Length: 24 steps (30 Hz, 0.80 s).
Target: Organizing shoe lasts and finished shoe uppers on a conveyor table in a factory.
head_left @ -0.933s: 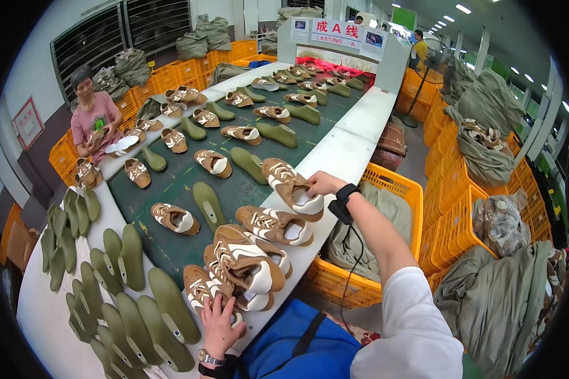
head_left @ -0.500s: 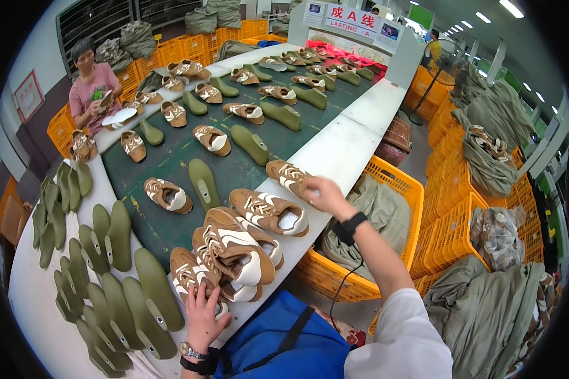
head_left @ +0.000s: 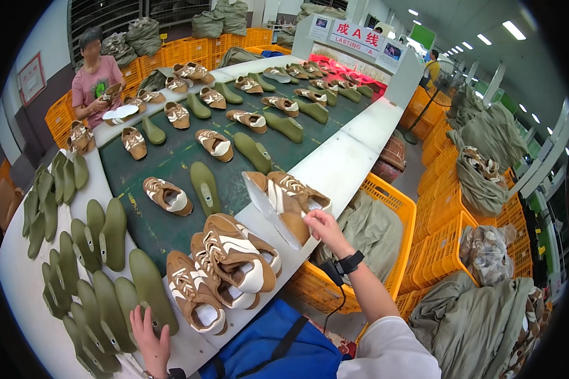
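My right hand (head_left: pixel 327 232) pinches the heel of a brown-and-white sneaker (head_left: pixel 289 219), which is tipped on its side with its pale underside facing left. Just behind it another sneaker (head_left: pixel 306 191) stands upright on the white table edge (head_left: pixel 354 165). My left hand (head_left: pixel 150 341), fingers spread, is at the near end of a big olive-green shoe last (head_left: pixel 146 278); whether it presses on the last I cannot tell. Several more green lasts (head_left: pixel 112 235) lie in rows on the left. Between my hands sits a cluster of laced sneakers (head_left: pixel 234 256).
Sneakers and lasts lie in rows on the green belt (head_left: pixel 142 218). At far left a person (head_left: pixel 98 79) in pink handles a shoe. Yellow crates (head_left: pixel 385 252) with grey-green cloth stand right of the table, more stacked behind. A standing fan (head_left: pixel 431 95) is further back.
My left hand has left the nearest sneaker and moved left to the lasts. My right hand has come off the farther sneaker and tipped up the one beside it.
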Available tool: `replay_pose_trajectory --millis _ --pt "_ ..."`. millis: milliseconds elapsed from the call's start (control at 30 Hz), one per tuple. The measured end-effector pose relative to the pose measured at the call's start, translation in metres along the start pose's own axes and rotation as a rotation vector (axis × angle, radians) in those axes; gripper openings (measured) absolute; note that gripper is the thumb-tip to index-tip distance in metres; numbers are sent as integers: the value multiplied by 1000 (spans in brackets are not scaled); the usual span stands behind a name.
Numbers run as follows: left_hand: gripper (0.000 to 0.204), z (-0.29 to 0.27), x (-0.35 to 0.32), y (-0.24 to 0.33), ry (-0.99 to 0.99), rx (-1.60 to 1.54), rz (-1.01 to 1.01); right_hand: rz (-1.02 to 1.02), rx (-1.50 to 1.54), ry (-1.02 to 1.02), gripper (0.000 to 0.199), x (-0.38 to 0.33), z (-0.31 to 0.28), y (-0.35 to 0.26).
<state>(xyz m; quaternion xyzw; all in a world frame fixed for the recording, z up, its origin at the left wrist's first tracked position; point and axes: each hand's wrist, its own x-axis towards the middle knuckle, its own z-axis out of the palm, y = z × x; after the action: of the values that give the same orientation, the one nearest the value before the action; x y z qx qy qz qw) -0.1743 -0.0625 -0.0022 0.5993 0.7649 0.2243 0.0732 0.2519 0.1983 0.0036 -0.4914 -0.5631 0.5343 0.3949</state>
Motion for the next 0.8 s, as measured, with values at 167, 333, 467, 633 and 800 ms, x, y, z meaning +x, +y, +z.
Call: replay_pose_trajectory --millis 167,333,467,633,800 --pt "65 7 3 1 -8 -41 -44 112 531 11 29 -9 4 -14" --pt "74 13 3 2 -4 -63 -77 112 573 33 27 -3 12 -16" --pt "74 21 6 1 5 -82 -28 -248 -533 86 19 1 12 -4" --pt "68 19 21 0 62 -60 9 -336 -1043 -113 25 -7 32 12" --pt "61 26 32 -6 101 -58 14 -552 -778 -60 25 -16 81 -24"
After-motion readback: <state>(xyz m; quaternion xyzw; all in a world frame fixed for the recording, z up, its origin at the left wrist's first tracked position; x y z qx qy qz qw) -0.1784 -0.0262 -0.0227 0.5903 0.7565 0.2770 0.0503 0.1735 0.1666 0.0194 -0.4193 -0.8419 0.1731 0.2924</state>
